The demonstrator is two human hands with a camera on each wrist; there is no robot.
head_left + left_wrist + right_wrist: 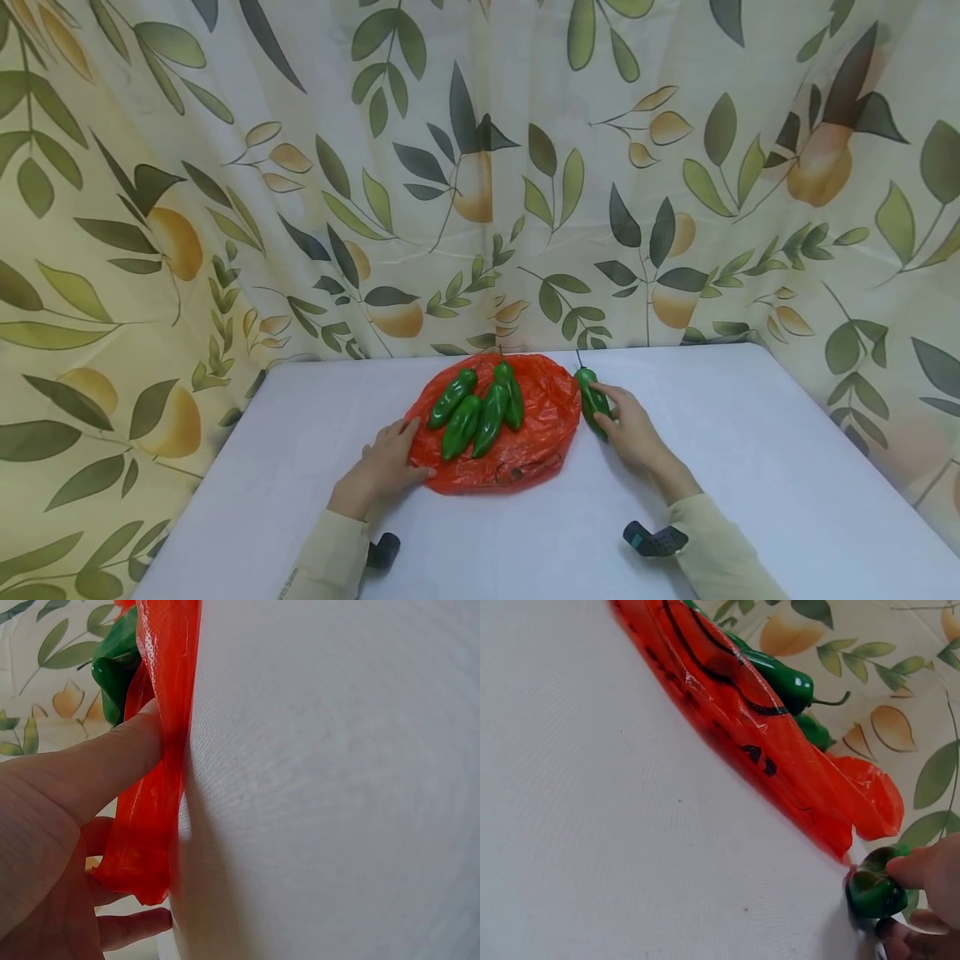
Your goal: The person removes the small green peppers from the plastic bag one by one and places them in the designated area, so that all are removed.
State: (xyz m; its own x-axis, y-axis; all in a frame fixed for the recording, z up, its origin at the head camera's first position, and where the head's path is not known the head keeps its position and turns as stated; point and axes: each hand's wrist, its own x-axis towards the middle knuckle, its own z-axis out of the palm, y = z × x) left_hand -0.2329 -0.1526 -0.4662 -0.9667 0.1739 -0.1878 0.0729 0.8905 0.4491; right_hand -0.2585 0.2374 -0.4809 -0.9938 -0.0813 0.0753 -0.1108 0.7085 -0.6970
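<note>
Several green peppers [491, 417] lie together on a crumpled red plastic bag [543, 433] spread on the white table. At the bag's left edge, my left hand [388, 458] touches it with thumb and fingers spread; in the left wrist view the thumb [124, 754] presses the red plastic. Just right of the bag, my right hand [633, 429] holds a single green pepper [592, 396] between thumb and fingers, its stem pointing away from me. The right wrist view shows this pepper's blunt end [877, 889] close to the bag, low over or on the table.
A white table [712, 433] extends around the bag on all sides. Behind and beside it hangs a curtain [525, 250] printed with leaves and fruit. Each wrist carries a small black device, one by the left sleeve [384, 550], one by the right [652, 540].
</note>
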